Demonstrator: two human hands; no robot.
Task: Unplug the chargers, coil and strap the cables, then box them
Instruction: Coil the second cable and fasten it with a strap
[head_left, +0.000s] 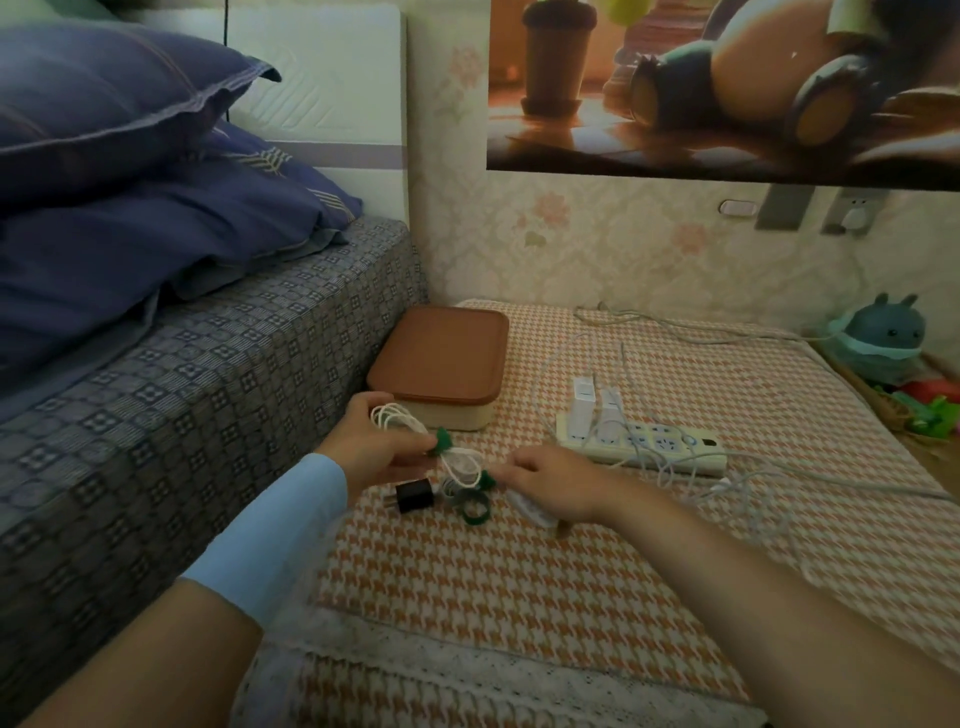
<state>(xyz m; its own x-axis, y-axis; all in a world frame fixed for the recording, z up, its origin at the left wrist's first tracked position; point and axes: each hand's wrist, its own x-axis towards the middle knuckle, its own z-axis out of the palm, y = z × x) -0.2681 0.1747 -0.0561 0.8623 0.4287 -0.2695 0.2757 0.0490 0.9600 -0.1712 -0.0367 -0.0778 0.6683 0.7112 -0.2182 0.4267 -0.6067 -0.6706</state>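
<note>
My left hand holds a coiled white cable with a green strap wrapped round its middle. The strap's free end is pinched by my right hand, just right of the coil. Under the coil, a black charger lies on the checked cloth beside a loose green strap ring. Two white chargers stand plugged into a white power strip, their cables trailing right. A box with a brown lid, closed, sits behind my left hand.
A bed with a patterned grey cover and blue pillows rises along the left. White cables sprawl over the cloth to the right. A blue plush toy and small toys sit at the far right by the wall.
</note>
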